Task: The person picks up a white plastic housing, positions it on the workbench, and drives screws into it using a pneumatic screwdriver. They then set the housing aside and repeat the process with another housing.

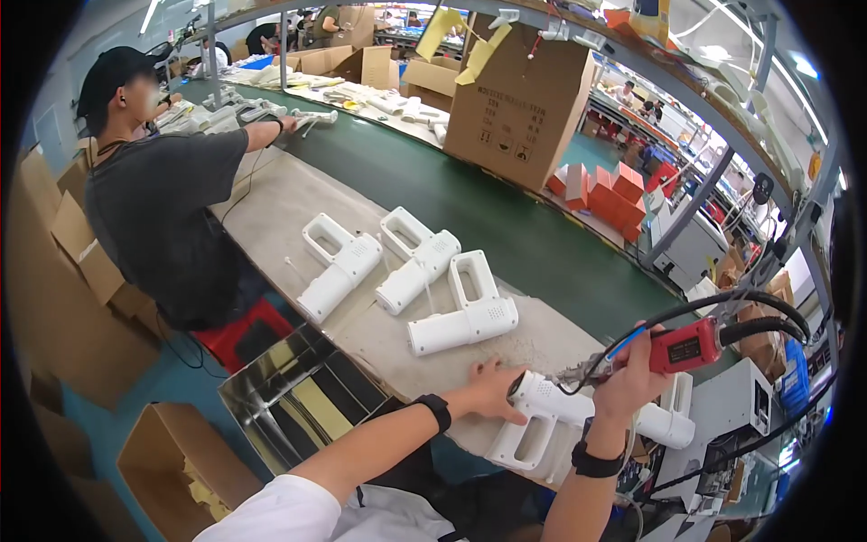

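On the worktable before me lies a white plastic appliance body (564,402) with a loop handle pointing toward me. My left hand (492,390) grips its left end, thumb and fingers on either side of the dark opening. My right hand (629,381) is wrapped around a red power screwdriver (685,346) with a black hose and a blue tube. The metal nose of the screwdriver is at the top of the housing; whether it touches a screw cannot be made out. Farther left rest three similar white bodies, the nearest one (465,316) with its handle pointing away.
A green conveyor belt (388,190) runs behind the table. Beyond it stand a large cardboard box (515,108) and orange boxes (614,194). At the left a co-worker (167,190) reaches over white parts. Another white body (666,423) lies right of my right wrist. A metal tray (312,397) sits below the table edge.
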Tool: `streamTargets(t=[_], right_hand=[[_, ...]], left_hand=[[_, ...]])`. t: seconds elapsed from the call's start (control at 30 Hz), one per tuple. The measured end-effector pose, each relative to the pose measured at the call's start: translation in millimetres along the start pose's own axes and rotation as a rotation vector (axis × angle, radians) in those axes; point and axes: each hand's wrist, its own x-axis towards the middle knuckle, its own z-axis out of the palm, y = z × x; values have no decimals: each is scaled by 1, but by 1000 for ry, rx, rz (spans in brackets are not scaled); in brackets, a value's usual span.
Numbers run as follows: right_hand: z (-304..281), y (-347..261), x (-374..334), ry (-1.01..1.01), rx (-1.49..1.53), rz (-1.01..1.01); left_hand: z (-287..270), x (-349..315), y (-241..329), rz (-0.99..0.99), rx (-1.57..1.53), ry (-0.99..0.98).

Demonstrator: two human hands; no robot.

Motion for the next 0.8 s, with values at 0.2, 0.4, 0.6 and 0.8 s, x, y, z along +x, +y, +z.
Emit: streamTargets(t=[0.2, 0.4, 0.6, 0.8], right_hand=[[8, 4, 5, 63, 15, -7], [15, 15, 8, 32, 81, -24], [9, 25, 7, -21, 40, 60], [12, 32, 4, -35, 2, 90]], left_hand=[[12, 7, 4, -13, 43, -4], [6, 7, -6, -4, 34, 64], [3, 11, 5, -43, 40, -18], [3, 9, 2, -50, 23, -3]])
